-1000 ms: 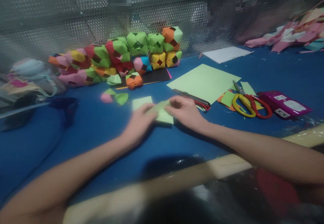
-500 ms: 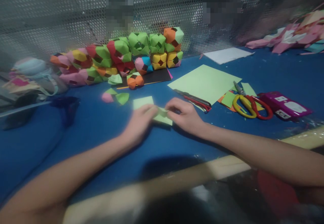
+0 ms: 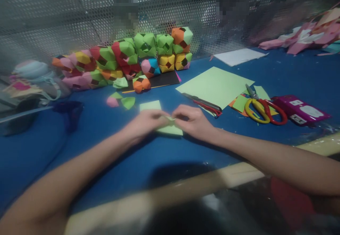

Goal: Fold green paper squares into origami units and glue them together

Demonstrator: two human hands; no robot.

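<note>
My left hand (image 3: pixel 150 121) and my right hand (image 3: pixel 195 121) meet over the blue tabletop. Between their fingertips a small pale green piece of paper (image 3: pixel 170 119) is pinched, apparently folded and mostly hidden by the fingers. Both hands are closed on it. Below them lies another light green sheet (image 3: pixel 172 130), and a further pale green square (image 3: pixel 150 105) shows just behind my left hand. Whether these two are one sheet is hidden by the hand. Right of my right hand rests a red and black box cutter (image 3: pixel 205 105), on the edge of a large pale green sheet (image 3: pixel 216 86).
Stacked folded-paper cubes (image 3: pixel 145 45) line the mesh panel at the back. Scissors with yellow and red handles (image 3: pixel 262 111) lie on colored paper scraps, beside a purple packet (image 3: pixel 301 110). A blue glue gun (image 3: pixel 69 111) sits at left; pink paper shapes (image 3: pixel 301 38) at far right.
My left hand has turned flatter and drawn in closer to my right hand. The light green sheet beneath has shifted slightly toward me.
</note>
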